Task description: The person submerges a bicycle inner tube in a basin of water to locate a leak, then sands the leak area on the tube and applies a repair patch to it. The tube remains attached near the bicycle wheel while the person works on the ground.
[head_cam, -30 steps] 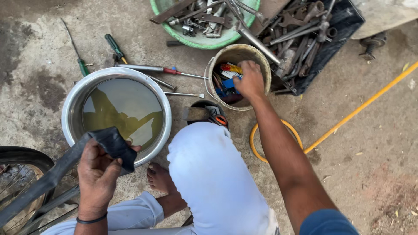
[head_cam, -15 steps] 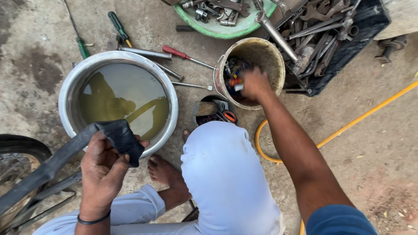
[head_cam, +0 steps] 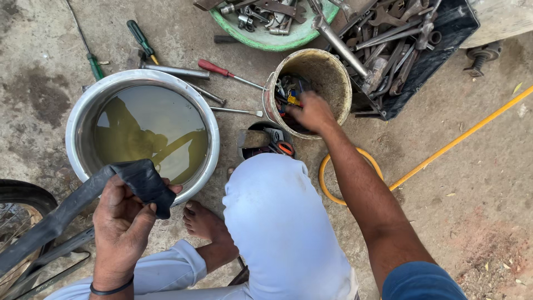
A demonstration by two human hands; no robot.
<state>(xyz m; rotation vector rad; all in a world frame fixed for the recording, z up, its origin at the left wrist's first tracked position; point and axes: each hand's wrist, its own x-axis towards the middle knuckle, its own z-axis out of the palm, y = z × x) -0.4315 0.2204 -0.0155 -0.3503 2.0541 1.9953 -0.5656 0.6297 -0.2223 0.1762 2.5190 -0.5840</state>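
My left hand (head_cam: 121, 223) grips a folded black rubber inner tube (head_cam: 83, 197) at the near rim of a steel basin (head_cam: 78, 119) filled with murky water. The tube trails down to the left toward a bicycle wheel (head_cam: 16, 222). My right hand (head_cam: 312, 111) reaches into a worn round bucket (head_cam: 327, 69) of small colourful tools; its fingers are down among them and I cannot see whether they hold anything. My white-trousered knee (head_cam: 277, 216) and bare foot (head_cam: 202, 219) sit between both arms.
Screwdrivers (head_cam: 222, 69) and metal rods lie on the concrete above the basin. A green bowl (head_cam: 266, 36) and a black crate (head_cam: 438, 53) hold several wrenches. A yellow hose (head_cam: 461, 136) runs diagonally right, looping by my knee. A small box (head_cam: 266, 141) of oddments sits below the bucket.
My right hand has gone from the bucket's rim down into the bucket. My left hand keeps its grip on the tube; the view has shifted slightly.
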